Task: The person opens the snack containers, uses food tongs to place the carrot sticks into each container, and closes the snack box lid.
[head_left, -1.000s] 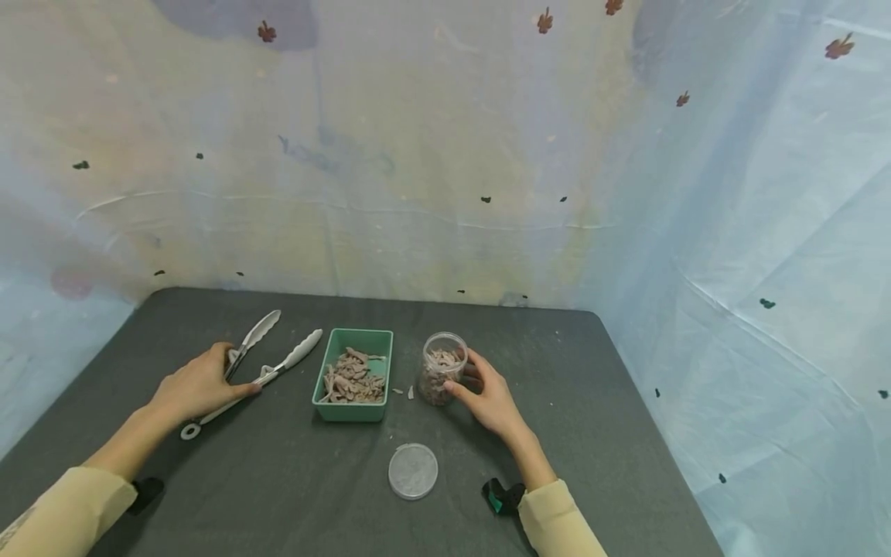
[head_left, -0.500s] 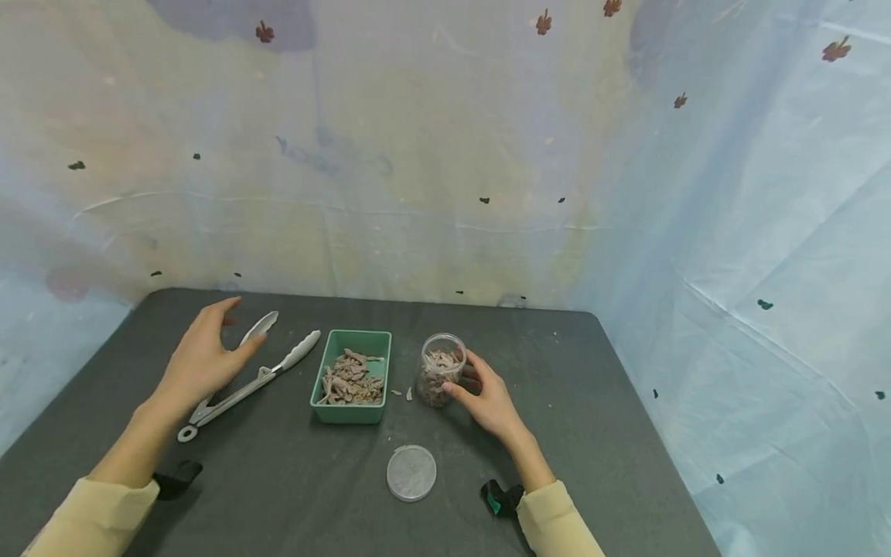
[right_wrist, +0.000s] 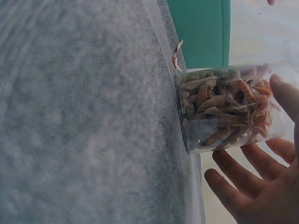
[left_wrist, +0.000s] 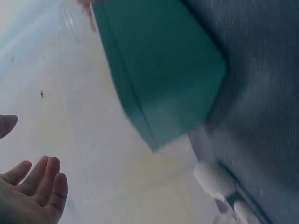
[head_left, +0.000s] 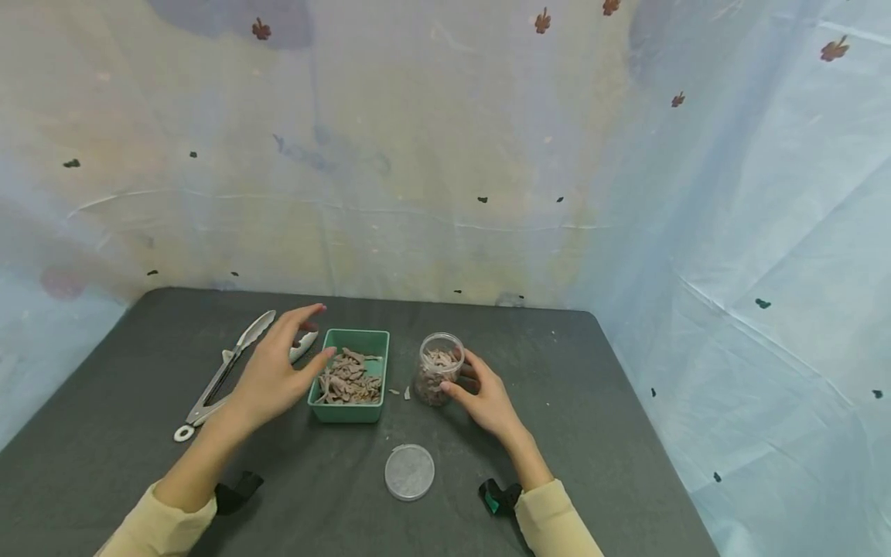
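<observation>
My right hand (head_left: pixel 483 394) holds a clear plastic jar (head_left: pixel 431 383), its thumb on the near side and its fingers around the right side. The uncapped jar stands upright on the table, and in the right wrist view it is packed with dried, shrivelled brownish pieces (right_wrist: pixel 219 105). My left hand (head_left: pixel 274 375) holds nothing and hovers by the left edge of a green rectangular tray (head_left: pixel 348 415), thumb and fingers spread apart. More of the dried pieces (head_left: pixel 351 379) lie in the tray. Metal tongs (head_left: pixel 238 356) with white tips rest left of it, partly hidden by the left hand.
A round clear lid (head_left: pixel 409 472) lies flat on the dark table (head_left: pixel 592 464), nearer me than the jar. Small loose scraps (head_left: pixel 407 393) sit between tray and jar. A patterned curtain (head_left: pixel 418 155) hangs behind the table and along its right side.
My left hand has let go of the tongs, lifted, and moved right to the tray, leaving the tongs lying spread. The right hand stays on the jar.
</observation>
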The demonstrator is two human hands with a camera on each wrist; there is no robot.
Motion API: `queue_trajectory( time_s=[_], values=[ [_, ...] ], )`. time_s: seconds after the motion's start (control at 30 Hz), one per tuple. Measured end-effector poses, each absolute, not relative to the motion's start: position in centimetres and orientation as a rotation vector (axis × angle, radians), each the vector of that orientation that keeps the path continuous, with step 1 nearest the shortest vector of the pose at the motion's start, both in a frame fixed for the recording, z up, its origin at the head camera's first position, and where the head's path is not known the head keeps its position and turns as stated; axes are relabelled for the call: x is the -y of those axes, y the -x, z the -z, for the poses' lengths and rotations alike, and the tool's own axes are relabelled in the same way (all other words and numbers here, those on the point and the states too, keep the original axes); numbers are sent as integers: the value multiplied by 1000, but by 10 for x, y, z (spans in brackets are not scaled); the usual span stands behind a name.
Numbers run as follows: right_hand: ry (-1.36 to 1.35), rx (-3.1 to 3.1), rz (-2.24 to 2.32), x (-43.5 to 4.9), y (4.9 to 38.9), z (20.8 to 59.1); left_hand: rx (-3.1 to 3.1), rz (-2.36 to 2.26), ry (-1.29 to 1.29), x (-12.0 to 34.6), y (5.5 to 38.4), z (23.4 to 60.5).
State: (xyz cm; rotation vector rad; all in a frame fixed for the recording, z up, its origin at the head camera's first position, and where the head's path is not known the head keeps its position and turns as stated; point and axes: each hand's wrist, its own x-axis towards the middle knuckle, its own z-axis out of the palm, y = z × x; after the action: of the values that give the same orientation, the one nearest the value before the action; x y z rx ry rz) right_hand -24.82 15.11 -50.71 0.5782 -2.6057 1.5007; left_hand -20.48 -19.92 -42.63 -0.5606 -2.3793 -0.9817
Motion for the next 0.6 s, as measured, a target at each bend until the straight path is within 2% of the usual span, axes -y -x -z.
queue_trajectory(
  time_s=[0.6],
  values=[
    [-582,2615,-1463,-149,248,508,2609,631,1160,125,178,460]
  ],
)
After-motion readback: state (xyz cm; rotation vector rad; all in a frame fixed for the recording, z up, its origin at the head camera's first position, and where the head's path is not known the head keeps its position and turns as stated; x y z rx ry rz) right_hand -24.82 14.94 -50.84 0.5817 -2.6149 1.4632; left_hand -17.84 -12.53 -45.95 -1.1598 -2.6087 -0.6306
